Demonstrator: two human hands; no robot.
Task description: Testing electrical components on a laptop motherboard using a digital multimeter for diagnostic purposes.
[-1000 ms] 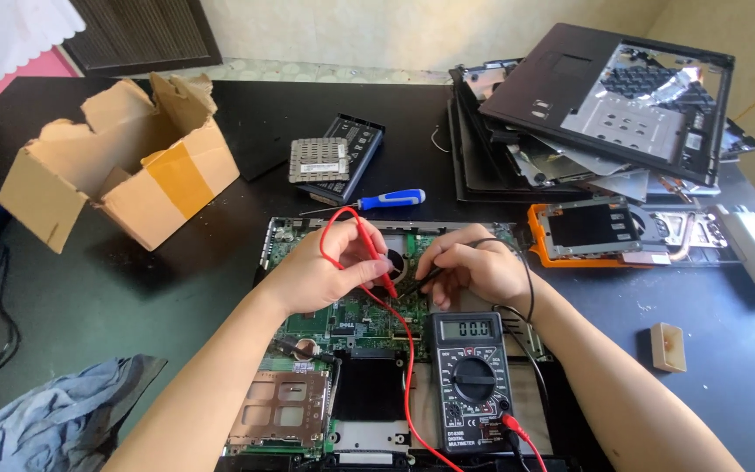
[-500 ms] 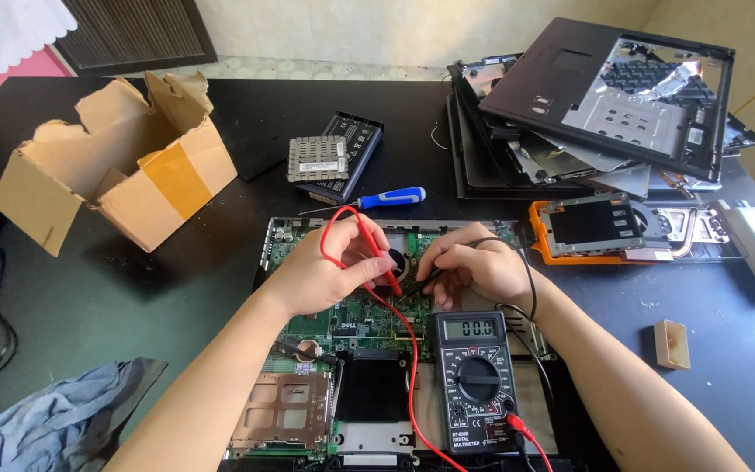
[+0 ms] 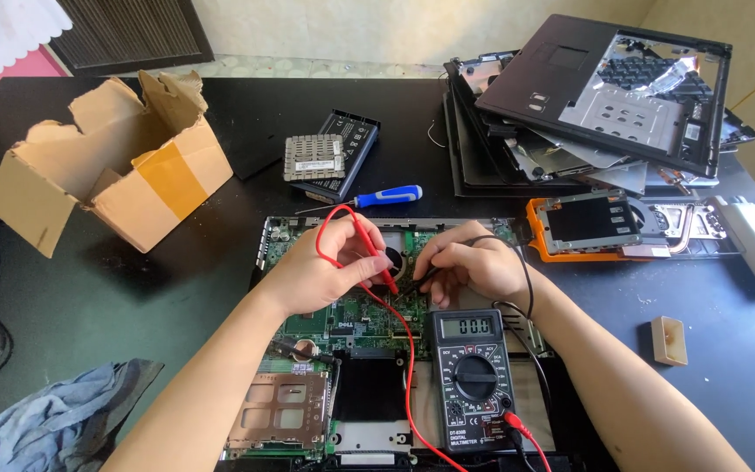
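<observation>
- I find the left hand (image 3: 321,267) pinching the red probe (image 3: 376,252) between thumb and fingers, its tip angled down onto the laptop motherboard (image 3: 351,315); the grip sits low on the shaft, which I judge steadies the point on a small contact.
- The right hand (image 3: 469,267) is curled around the black probe (image 3: 417,281), fingers pressed together, with the tip meeting the board just beside the red one near the fan area.
- The red lead loops up over the left hand and runs down to the digital multimeter (image 3: 474,376); the black lead arcs round the right wrist to the same meter. I take the slack as keeping pull off the tips.
- The meter lies flat on the open chassis just below both hands, display facing up, so it reads without either hand moving.
- The blue-handled screwdriver (image 3: 377,198) lies beyond the board, near but untouched. The torn cardboard box (image 3: 111,162) sits far left, the stacked laptop casings (image 3: 605,105) far right, well apart from the work.
- Against the frame one second earlier, I note both hands and both probes stay on the same spot; only the camera view shifts slightly.
</observation>
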